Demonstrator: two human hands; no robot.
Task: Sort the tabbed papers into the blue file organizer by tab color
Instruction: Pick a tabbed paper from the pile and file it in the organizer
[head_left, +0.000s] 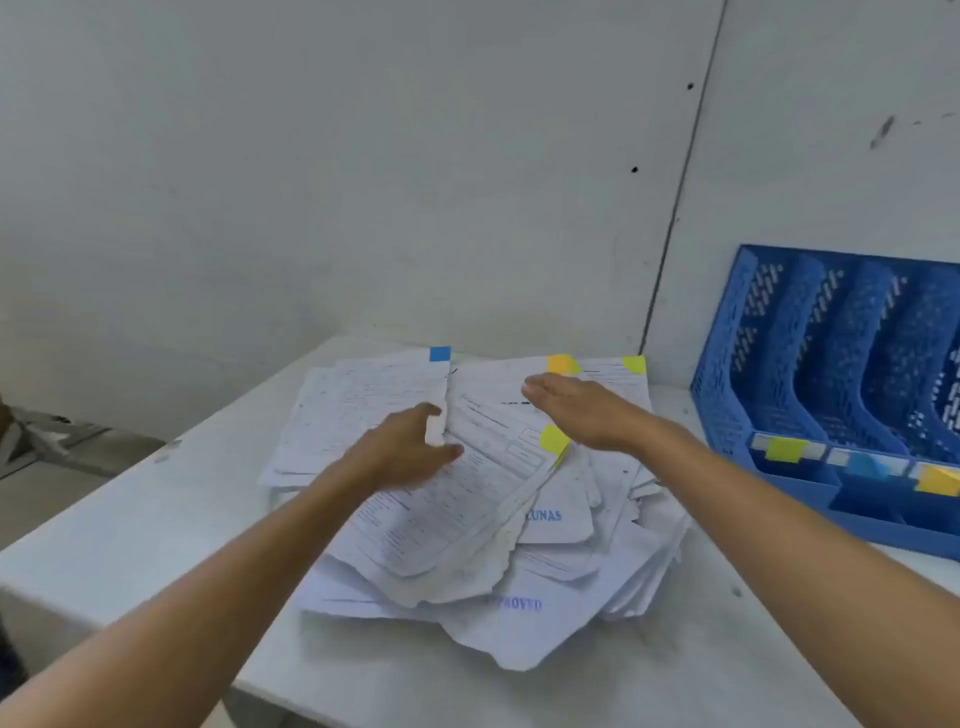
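Note:
A loose heap of white printed papers (467, 525) covers the middle of the white table (156, 540). Colored tabs stick out of it: a blue tab (440, 354), an orange tab (561, 364), a yellow-green tab (635, 364) at the far edge and another yellow-green tab (554, 439) in the middle. My left hand (408, 449) grips the edge of a bundle of sheets on top of the heap. My right hand (582, 410) hovers flat with straight fingers over the far side of the papers, near the orange tab. The blue file organizer (841, 384) stands at the right.
The organizer's front rail carries a yellow-green label (785, 449), a blue label (866, 466) and an orange label (937, 480). A white wall (363, 182) rises right behind the table. The table's left edge drops off to a floor with a dark object (47, 436).

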